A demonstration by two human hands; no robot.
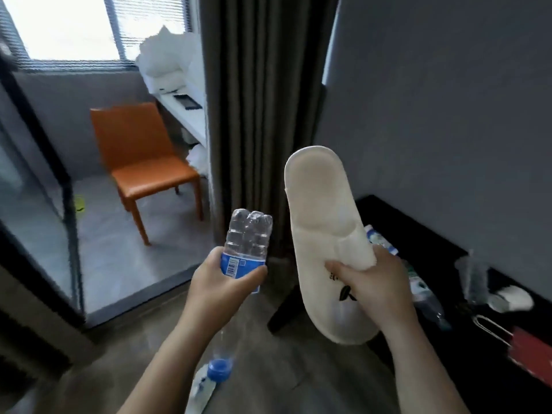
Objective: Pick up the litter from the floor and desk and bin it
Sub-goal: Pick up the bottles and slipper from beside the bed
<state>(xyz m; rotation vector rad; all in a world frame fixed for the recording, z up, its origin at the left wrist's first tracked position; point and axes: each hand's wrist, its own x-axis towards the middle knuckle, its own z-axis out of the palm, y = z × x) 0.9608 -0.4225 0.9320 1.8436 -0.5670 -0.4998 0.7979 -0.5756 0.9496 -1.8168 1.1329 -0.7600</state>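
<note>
Clear plastic and white towelling fill both hands. The left hand (224,282) is wrapped round the blue label of a water bottle (248,234), whose ribbed base points up and away. The right hand (373,282) pinches a white slipper (319,210) by its toe band, heel uppermost. No bin is in view, so both finds have yet to be carried to one. More litter waits on the dark worktop (442,363) just behind the slipper: a blue-and-white packet (383,239), a clear bottle lying on its side (428,303) and some crumpled clear film (475,276). A yellow-green scrap (79,203) lies on the balcony floor beyond the orange chair (143,153). A blue cap (219,367) shows below the left wrist above the floor (283,377). I cannot tell whether it belongs to the held bottle or to another one lying there. The main risk I judge is that both hands are full. Reaching for anything else would mean loosening one grip, and the smooth, thin-walled bottle would probably slip or buckle first. The slipper hangs from a small pinch on soft fabric, so a quick turn could swing its long sole into the items on the worktop and knock them to the floor. If the bottle holds water and its cap is loose, tipping it this way could cause a drip. The blurred edges suggest fast movement, which makes each of these more likely.
</note>
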